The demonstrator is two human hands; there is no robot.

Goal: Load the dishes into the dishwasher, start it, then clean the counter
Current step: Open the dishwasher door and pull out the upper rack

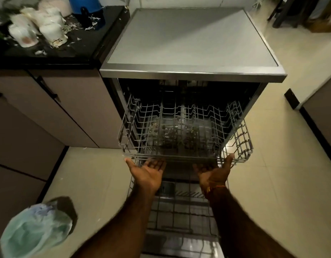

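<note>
while both palms face up under the front edge of the upper rack, fingers straight and spread, clamped on nothing: left hand just below the rack's left front corner, right hand below its right front, thumb raised beside the wire rim. cannot tell whether fingertips actually touch the wire or hover a little short of it. held this way, likely, to steady or slide the rack evenly from both sides so it runs straight on its rails. below and behind the wrists, the lower rack drawn out over the open door. rack above the palms looking bare of dishes, so loading judged barely begun. well up and left of the left hand, pale cups clustered upside-down on the dark counter amid white scraps, beside a blue jug: the dishes waiting, and the mess for the last step. down left of the left forearm, a lined bin on the floor.
</note>
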